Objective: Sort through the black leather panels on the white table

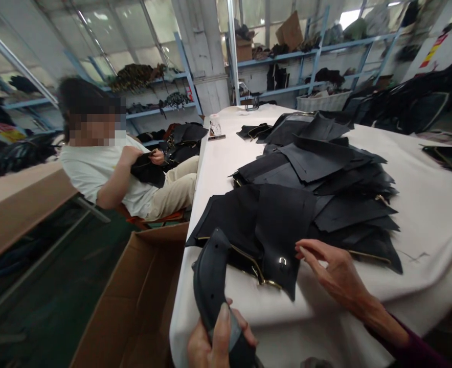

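On black pieces (287, 245), no readable writing shows.

Black pieces on a white table

The pile of cut pieces (310, 204) is black, some edged with gold zips (254, 266), and lies on a white cloth-covered table (433, 214). The curved tool (210, 286) in the left hand (214, 342) is dark grey-black. The right hand (337, 271) shows a purple sleeve (413, 352). The cardboard box (134, 301) is plain brown, the shelves (306, 51) pale blue (the seated person's shirt (95, 174) is white, trousers beige).
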Motion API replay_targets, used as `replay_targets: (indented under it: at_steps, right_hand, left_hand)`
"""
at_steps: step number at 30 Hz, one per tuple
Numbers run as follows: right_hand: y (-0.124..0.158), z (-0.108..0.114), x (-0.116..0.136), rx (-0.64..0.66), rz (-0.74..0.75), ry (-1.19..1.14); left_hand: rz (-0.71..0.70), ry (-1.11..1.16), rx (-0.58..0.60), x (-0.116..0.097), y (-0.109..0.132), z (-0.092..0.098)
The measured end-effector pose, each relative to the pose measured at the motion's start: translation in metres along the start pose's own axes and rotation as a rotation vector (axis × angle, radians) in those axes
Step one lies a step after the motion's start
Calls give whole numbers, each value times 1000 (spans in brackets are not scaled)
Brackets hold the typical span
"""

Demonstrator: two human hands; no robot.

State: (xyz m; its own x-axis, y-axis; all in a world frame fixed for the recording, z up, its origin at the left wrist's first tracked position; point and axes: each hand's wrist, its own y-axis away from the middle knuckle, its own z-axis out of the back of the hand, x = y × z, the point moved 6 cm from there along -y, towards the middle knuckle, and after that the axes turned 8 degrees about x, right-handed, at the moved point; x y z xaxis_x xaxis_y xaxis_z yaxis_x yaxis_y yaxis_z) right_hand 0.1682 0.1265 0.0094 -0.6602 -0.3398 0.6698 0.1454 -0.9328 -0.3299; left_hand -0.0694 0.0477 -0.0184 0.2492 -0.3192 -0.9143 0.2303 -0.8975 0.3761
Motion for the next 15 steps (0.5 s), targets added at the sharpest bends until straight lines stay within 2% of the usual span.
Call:
replay_targets:
  at_steps: [5, 9, 11, 15]
  right_hand:
    - [15, -25, 16, 107, 125, 23]
    - [12, -50, 36, 283, 203, 121]
    - [13, -66, 43, 356, 205, 206]
    - [13, -94, 49, 379, 156, 368]
  left_hand:
    - [0, -47, 31, -2, 5, -5]
    - [6, -30, 33, -2, 8, -8]
    - [0, -20, 10, -2, 9, -8]
    - [-41, -56, -28, -4, 9, -9]
